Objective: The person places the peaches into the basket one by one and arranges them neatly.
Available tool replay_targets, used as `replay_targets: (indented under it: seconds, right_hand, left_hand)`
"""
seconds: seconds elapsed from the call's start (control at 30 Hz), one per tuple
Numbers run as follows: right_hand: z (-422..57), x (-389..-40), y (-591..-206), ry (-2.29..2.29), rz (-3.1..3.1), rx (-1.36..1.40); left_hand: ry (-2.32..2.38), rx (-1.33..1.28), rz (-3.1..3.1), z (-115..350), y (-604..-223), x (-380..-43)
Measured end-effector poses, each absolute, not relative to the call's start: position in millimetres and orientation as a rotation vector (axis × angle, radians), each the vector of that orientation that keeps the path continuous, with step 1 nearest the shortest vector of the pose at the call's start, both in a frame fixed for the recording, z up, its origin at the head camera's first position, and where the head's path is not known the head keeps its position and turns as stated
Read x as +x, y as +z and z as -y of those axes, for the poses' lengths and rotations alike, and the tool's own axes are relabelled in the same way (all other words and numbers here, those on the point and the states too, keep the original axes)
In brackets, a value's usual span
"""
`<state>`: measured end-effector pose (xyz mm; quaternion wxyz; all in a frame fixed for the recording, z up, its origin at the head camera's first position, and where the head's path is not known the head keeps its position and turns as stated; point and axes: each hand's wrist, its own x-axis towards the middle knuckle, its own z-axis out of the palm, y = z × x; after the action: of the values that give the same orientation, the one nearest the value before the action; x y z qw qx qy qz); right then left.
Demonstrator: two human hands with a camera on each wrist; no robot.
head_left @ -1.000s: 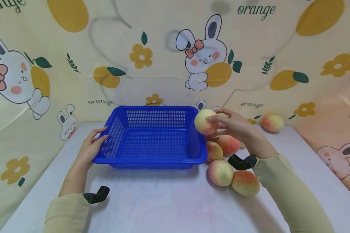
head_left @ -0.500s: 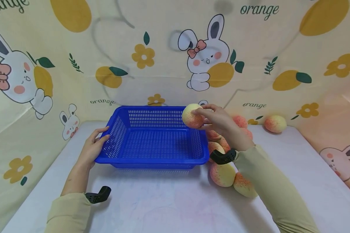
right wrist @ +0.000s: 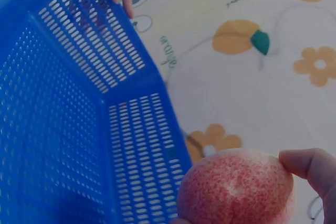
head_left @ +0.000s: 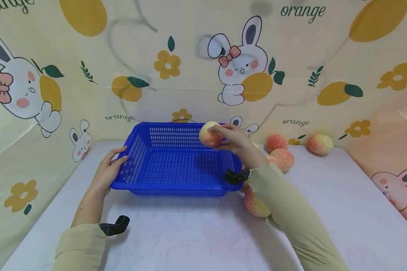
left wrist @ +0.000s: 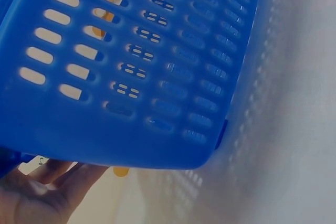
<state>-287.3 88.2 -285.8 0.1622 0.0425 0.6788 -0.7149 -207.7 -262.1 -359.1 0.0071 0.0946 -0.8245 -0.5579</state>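
A blue plastic basket [head_left: 181, 187] with slotted walls stands on the white table, and nothing lies inside it. My left hand [head_left: 106, 171] grips its left rim; in the left wrist view the fingers [left wrist: 73, 184] are partly hidden behind the wall. A yellow and red peach [head_left: 210, 135] is pinched between the thumb and fingers of my right hand [head_left: 235, 142], above the basket's back right part. In the right wrist view the peach [right wrist: 236, 190] shows its red speckled side, apart from the basket wall.
Several peaches [head_left: 282, 159] lie right of the basket, some partly hidden by the right sleeve. One more peach [head_left: 320, 144] sits at the table's back right. A printed cloth [head_left: 190, 90] hangs behind the table [head_left: 176, 233].
My right hand has carried the peach leftward, from beside the basket's right rim to over the basket. My left hand keeps its grip on the rim.
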Motion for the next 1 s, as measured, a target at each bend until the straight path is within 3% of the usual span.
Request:
replay_targets:
  seconds: [0.8,0.9,1.0]
  right_hand:
    - [-43.9,-323.1,-318.0,-1.947,-1.917,0.439]
    - [-43.7,-329.3,-325.3,-1.951,-1.885,0.476]
    - [-48.8,-358.5,-356.7,-1.958,-1.822,0.49]
  left_hand:
    - [-1.833,0.303,2.524,261.8,-359.0,-207.7]
    - [-1.858,0.303,2.517,261.7,-359.9,-207.9]
    - [-1.871,0.312,2.516,260.5,-360.0,-207.3]
